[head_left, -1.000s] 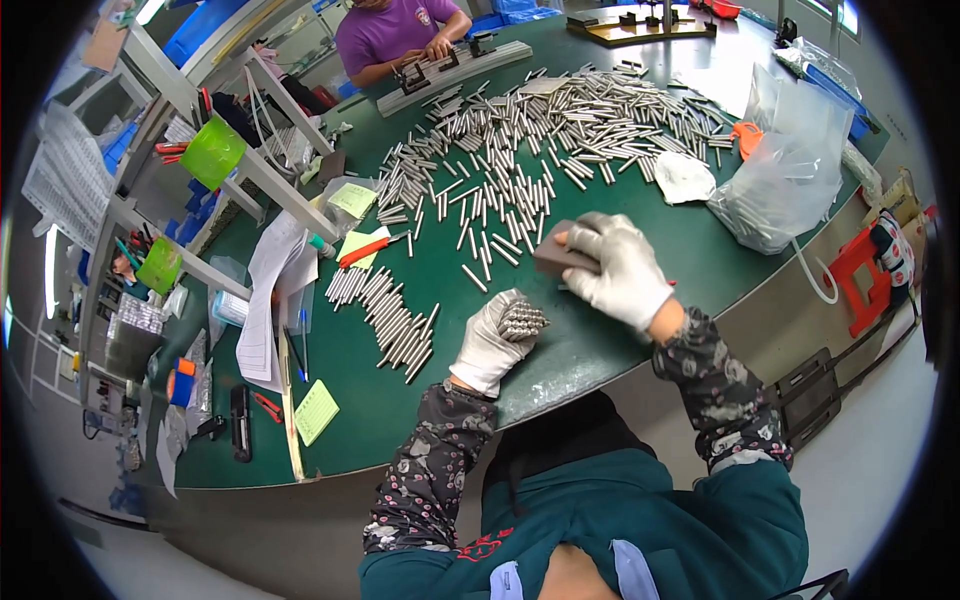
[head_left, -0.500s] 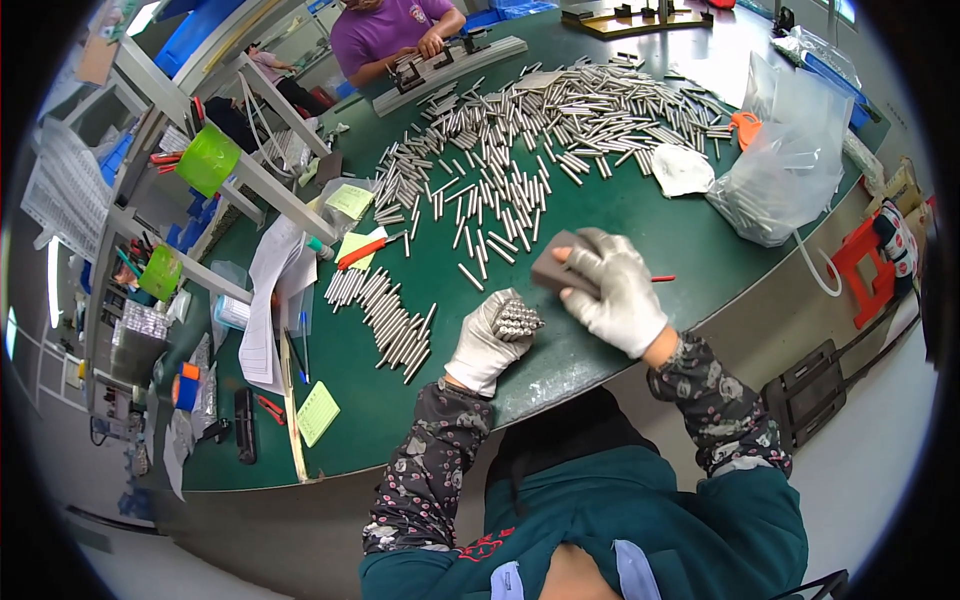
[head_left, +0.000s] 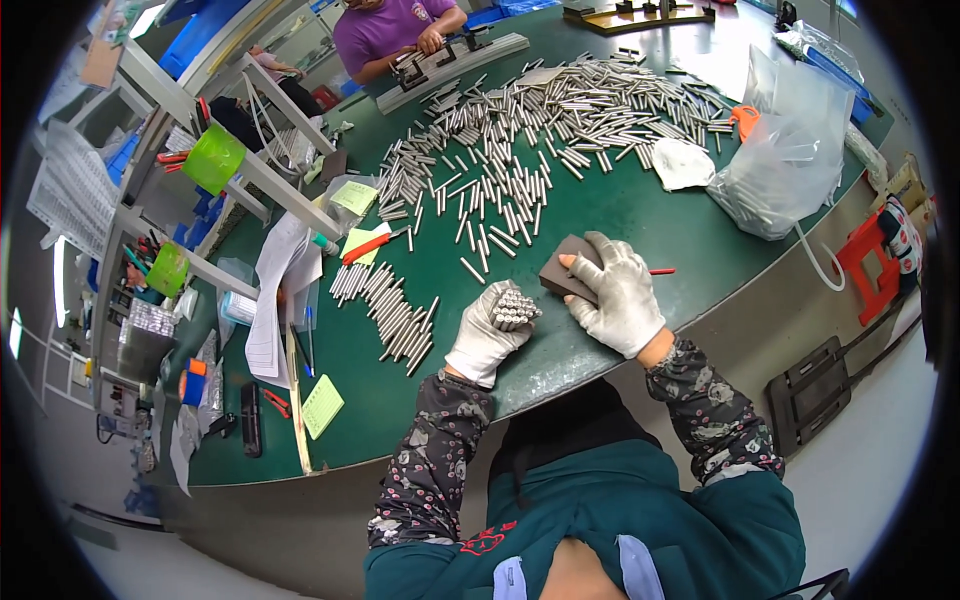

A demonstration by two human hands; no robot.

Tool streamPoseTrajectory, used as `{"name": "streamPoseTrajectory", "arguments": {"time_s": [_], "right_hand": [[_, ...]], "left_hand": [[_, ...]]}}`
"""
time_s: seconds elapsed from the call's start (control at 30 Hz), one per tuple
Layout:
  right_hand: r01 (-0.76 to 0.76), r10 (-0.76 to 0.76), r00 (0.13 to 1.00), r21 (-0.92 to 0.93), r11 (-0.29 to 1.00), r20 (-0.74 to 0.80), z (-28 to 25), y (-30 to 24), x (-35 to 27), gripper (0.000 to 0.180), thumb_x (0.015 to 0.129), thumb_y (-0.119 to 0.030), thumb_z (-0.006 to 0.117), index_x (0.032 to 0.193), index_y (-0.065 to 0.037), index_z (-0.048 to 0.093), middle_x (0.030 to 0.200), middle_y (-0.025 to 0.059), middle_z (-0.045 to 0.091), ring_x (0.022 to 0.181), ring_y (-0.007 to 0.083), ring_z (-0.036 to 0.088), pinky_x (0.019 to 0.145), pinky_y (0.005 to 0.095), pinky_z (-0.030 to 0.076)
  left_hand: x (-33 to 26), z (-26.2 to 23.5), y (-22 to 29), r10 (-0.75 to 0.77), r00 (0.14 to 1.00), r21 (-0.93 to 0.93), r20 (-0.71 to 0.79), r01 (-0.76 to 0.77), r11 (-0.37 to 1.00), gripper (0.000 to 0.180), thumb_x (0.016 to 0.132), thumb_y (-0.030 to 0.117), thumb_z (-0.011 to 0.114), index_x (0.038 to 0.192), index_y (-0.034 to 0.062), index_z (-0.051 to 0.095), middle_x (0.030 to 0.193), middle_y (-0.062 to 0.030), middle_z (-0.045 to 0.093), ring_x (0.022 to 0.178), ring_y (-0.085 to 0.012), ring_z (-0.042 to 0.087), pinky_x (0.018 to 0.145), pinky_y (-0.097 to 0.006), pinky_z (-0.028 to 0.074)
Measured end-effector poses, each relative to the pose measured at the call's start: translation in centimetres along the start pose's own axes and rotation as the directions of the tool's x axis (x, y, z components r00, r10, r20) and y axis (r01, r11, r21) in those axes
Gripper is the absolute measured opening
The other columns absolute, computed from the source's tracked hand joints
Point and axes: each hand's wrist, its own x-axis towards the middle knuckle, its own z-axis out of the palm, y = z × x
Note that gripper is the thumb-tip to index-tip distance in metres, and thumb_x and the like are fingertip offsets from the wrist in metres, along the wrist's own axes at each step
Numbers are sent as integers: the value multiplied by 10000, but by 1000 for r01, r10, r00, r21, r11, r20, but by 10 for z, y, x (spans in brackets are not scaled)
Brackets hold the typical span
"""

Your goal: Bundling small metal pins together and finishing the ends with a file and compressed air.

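Green desk under me: my left hand grips a bundle of short metal rods; my right hand presses a dark brown rectangular block beside it.

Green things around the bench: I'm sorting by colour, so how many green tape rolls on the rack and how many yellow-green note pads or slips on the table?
Green tape rolls on the rack: 2
Yellow-green note pads or slips on the table: 3
Total: 5
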Motion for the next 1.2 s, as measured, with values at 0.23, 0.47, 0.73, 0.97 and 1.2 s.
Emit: {"name": "streamPoseTrajectory", "arguments": {"time_s": [0.23,0.47,0.73,0.97,1.2], "right_hand": [[19,-19,1000,3,1000,-19,-1,-2,0,403,628,-211,637,1010,-96,588,1123,204,453,977,342,462,834,415,382],[212,-215,976,90,973,27,-6,-22,8,438,621,-236,640,1040,-117,590,1118,208,460,976,321,476,808,417,400],[223,-226,974,75,972,29,0,-22,12,392,658,-241,609,1033,-129,593,1103,197,479,954,291,480,820,402,398],[375,-383,922,119,919,55,-8,-49,18,333,662,-200,600,994,-175,614,1101,186,492,978,287,477,823,393,389],[290,-292,954,45,956,65,-16,-52,32,380,638,-219,607,1010,-144,605,1150,212,451,981,323,467,848,410,376]], "left_hand": [[0,2,6,-72,997,-87,-22,70,994,511,602,-104,654,1060,12,459,871,6,575,800,-69,554,721,-205,461],[3,2,15,-189,982,-277,-3,181,944,446,615,-137,623,1005,29,482,910,2,560,882,-84,534,780,-223,442],[5,5,23,-217,976,-234,-7,209,949,436,613,-122,631,996,31,487,908,-11,565,867,-108,544,779,-242,445],[7,2,18,-277,961,-383,-3,255,888,486,638,-120,613,1082,28,482,984,-20,558,908,-121,535,846,-263,435],[10,5,9,-158,981,-323,-114,113,940,467,634,-104,628,1053,31,471,984,-30,559,933,-132,533,825,-260,440]]}}
